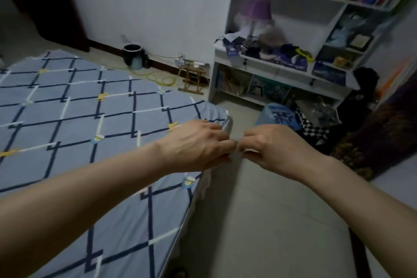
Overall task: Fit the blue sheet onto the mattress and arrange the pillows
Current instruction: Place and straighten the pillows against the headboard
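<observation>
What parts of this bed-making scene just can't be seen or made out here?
Head view, the only one:
- Pillows: none in frame.
- Blue sheet: its edge between left hand and right hand is hidden by the fingers.
- Mattress: covered by the sheet.
- Shelf unit: its clutter is blurred.

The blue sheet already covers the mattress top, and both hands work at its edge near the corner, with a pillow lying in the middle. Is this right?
Not quite: the head view shows no pillow on the blue sheet. The left hand and right hand do work at its edge.
</observation>
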